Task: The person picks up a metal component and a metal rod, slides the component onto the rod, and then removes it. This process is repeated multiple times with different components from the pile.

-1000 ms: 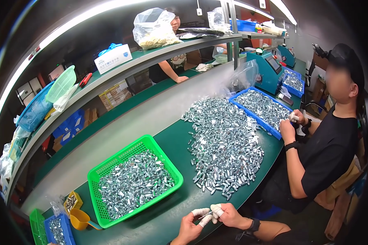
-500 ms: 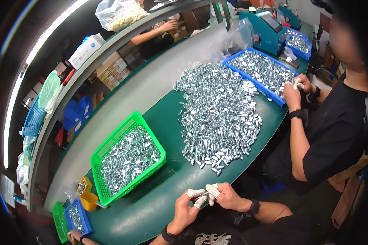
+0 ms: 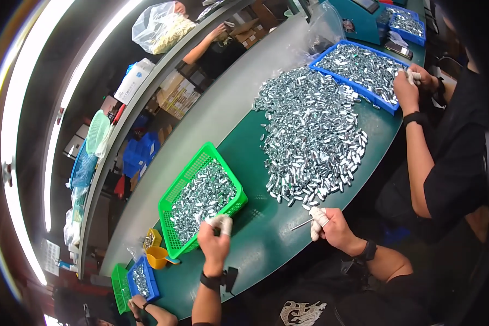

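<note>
My left hand, with white finger covers on it, is over the near rim of a green perforated basket. Its fingers curl together, and whatever they may hold is hidden. Small silvery metal pieces fill much of that basket. To the right, my right hand is closed on a thin metal rod, which points left over the green table. White covers show on these fingers too. Just beyond this hand lies a large heap of the same silvery pieces.
At the right, a co-worker's hands are at a blue tray of metal pieces. Another person's hand is beside a smaller blue tray at lower left. A yellow scoop lies near the basket. A shelf edge runs above the table.
My hands, close together before, are now apart. The left has moved left and up to the basket; the right has moved right and up, with the rod now visible. The view has shifted.
</note>
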Demonstrator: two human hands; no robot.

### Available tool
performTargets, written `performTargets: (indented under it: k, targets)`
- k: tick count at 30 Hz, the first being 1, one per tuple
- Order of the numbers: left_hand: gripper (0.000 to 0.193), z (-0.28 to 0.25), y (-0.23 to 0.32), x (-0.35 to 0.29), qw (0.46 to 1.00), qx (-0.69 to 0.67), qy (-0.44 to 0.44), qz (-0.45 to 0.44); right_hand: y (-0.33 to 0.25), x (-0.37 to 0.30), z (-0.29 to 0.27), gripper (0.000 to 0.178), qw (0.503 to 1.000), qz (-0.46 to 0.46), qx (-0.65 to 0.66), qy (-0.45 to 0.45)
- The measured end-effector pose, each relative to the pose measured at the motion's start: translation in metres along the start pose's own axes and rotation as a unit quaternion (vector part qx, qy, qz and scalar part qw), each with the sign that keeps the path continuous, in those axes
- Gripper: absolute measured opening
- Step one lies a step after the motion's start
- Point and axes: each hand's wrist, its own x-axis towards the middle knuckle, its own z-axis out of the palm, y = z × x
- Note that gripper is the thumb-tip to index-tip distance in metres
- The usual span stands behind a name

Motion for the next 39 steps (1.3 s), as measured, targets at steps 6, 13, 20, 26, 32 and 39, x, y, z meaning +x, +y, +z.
performTargets:
  k: [6,13,20,26,32,39]
  targets:
    - [0.023,0.001,-0.051,0.046,0.987,0.064,0.147,0.016,-0.003,-0.01,0.002,0.043,0.999,-0.005,-0.022,0.046]
    - [0.038,0.069,0.017,-0.014,0.98,0.003,-0.158,0.121,-0.003,0.001,0.018,0.046,0.995,-0.006,-0.055,0.088]
    - [0.035,0.121,-0.008,-0.007,0.984,-0.009,-0.154,0.086,0.002,0.008,0.034,0.043,0.994,0.014,-0.093,0.057]
    - [0.027,0.127,-0.002,-0.004,0.98,-0.039,-0.172,0.086,0.007,0.014,0.044,0.042,0.995,0.037,-0.075,0.045]
    - [0.02,0.14,-0.004,0.004,0.985,-0.069,-0.138,0.074,0.001,0.017,0.038,0.041,0.996,0.053,-0.058,0.043]
    - [0.017,0.094,-0.004,-0.017,0.946,-0.176,-0.238,-0.131,0.001,0.01,0.015,0.04,0.994,0.013,-0.068,0.08]
